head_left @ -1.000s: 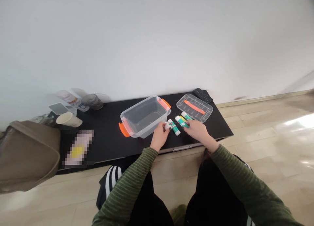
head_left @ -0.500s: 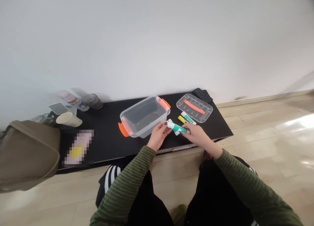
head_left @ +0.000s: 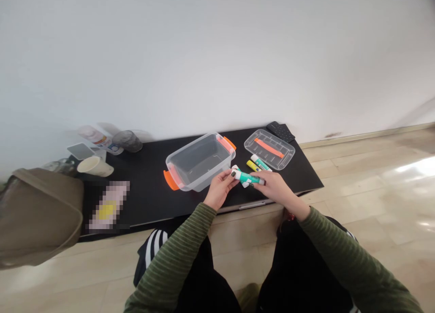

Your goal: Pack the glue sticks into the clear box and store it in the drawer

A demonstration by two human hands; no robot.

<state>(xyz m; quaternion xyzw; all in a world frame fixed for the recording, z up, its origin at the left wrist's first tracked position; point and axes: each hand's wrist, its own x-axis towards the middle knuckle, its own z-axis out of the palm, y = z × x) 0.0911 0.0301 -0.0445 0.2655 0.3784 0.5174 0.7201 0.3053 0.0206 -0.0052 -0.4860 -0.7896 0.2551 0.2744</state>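
Observation:
Between my two hands is a green and white glue stick [head_left: 247, 177], held over the front of the black table. My left hand [head_left: 220, 188] pinches its white end, and my right hand [head_left: 272, 187] grips the other end. Another green and white piece shows partly behind it, mostly hidden. Just beyond my right hand lie a yellow glue stick [head_left: 253, 165] and a second green and white glue stick [head_left: 260, 162], side by side. Left of them stands an uncovered clear plastic box [head_left: 207, 183] with orange latches. Its clear lid [head_left: 287, 163] with an orange handle lies to the right.
At the table's left are a paper cup [head_left: 97, 167], a spray can [head_left: 102, 139], a dark round container [head_left: 128, 141], a phone-like white slab [head_left: 80, 151] and a blurred pink packet [head_left: 117, 195]. A brown bag [head_left: 41, 217] covers the left end. Black dotted items [head_left: 282, 132] lie by the wall.
The glue stick has turned slightly in my fingers, and its green label faces me more now. Both hands stay in nearly the same place.

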